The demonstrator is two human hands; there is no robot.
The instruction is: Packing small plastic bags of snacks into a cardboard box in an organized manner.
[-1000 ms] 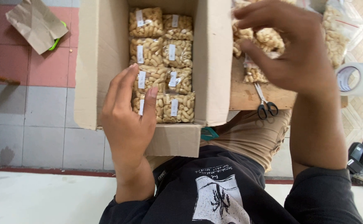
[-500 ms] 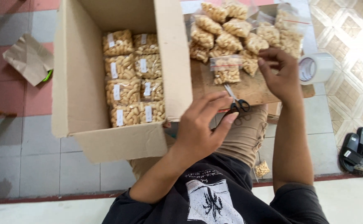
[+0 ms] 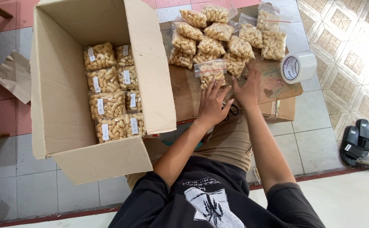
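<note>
Left hand and right hand are being laid flat, fingers spread, nothing gripped, on the wooden surface. Nearest snack bag is being touched by left fingertips, lying just below the bag pile. Scissors are being partly covered between the hands.

Left hand: palm down, fingers spread and pointing away from the body, nothing gripped.
Right hand: flat, palm down, fingers extended, just beside the left.
Forearms: both bare, reaching forward, converging.
</note>
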